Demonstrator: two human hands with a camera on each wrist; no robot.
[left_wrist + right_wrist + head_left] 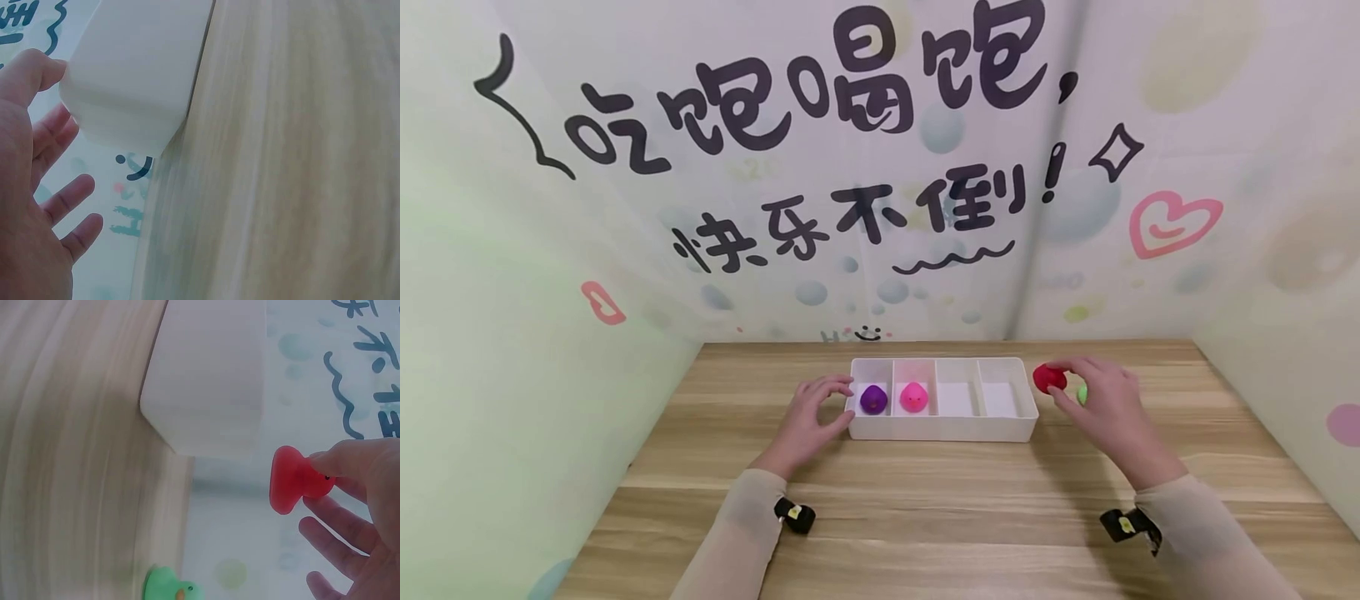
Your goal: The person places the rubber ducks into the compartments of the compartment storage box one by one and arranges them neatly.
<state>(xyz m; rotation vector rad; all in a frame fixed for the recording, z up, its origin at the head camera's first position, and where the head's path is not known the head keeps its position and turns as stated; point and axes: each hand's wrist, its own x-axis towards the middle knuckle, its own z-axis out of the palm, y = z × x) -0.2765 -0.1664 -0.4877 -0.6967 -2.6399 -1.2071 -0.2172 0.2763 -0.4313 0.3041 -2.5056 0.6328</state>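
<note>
A white tray (940, 429) with a row of compartments stands on the table. Its leftmost compartment holds a purple rubber duck (873, 399), and a pink rubber duck (913, 397) sits in the one beside it. My left hand (808, 417) holds the tray's left end, thumb and fingertips at the rim; the lower fingers are spread apart in the left wrist view. Past the tray's right end, my right hand (1108, 408) pinches a red rubber duck (287, 480) between thumb and fingers, above the table. Partly hidden behind that hand is a green rubber duck (167, 586) on the table.
The wooden table (925, 517) reaches back to a printed wall (865, 300) with dark lettering. Side walls flank it left and right. The tray's two right compartments have nothing in them. Black straps (795, 516) are on both wrists.
</note>
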